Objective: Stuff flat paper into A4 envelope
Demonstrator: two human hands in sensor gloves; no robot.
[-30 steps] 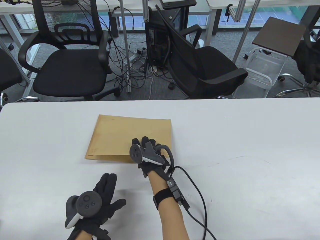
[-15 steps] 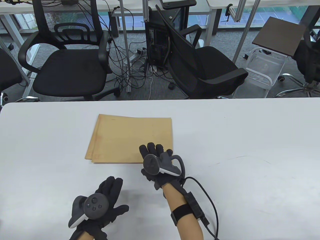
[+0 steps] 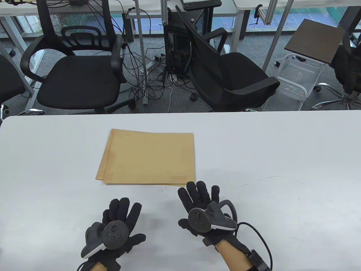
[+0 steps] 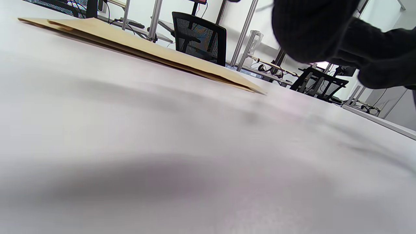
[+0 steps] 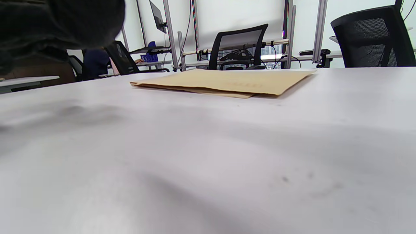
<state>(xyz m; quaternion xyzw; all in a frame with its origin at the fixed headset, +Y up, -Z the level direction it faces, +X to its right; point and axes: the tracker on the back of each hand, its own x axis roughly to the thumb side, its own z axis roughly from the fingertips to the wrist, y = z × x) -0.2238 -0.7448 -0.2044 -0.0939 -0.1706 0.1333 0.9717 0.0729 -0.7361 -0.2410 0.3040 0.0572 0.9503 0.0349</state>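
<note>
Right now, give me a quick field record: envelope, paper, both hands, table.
envelope: brown envelope lying flat on the white table, a second brown edge offset along its near-left side
paper: no loose sheet visible; whether it is inside cannot be told
left hand: left hand open, fingers spread, on or just over the table near of the envelope, holding nothing
right hand: right hand open, fingers spread, just near of the envelope's near-right corner, holding nothing; contact with the corner unclear
background: black office chairs beyond the far edge
</note>
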